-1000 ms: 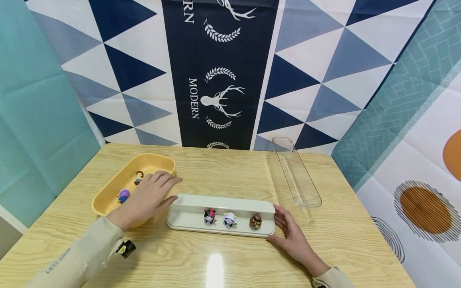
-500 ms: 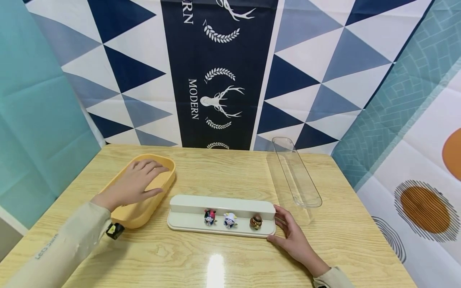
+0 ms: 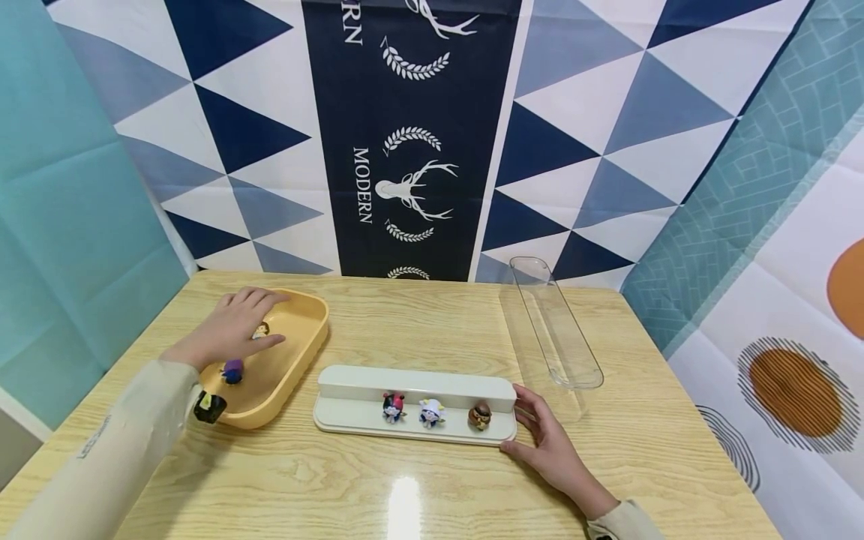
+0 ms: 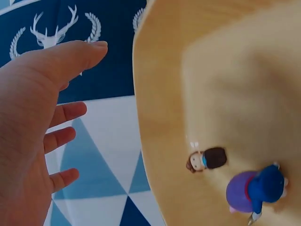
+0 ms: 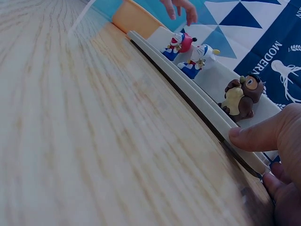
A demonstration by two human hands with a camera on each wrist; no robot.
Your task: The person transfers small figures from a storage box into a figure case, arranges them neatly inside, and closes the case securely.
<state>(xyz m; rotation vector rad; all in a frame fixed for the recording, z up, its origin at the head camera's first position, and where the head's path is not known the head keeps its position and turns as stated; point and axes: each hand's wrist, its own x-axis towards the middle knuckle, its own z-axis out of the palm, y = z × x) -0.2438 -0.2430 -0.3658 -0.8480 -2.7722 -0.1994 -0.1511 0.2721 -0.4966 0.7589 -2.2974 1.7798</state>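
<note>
A white stand [image 3: 418,379] on a table [image 3: 337,495] holds three small figures [image 3: 430,412]. The person's right hand [image 3: 545,442] grips its right end between thumb and fingers. Left of the stand, the left hand [image 3: 226,328], loosely spread and holding nothing, hovers over a yellow tub [image 3: 297,370] with two more figures [image 3: 232,372]. Behind and right of the stand lies a clear case [image 3: 556,330].
</note>
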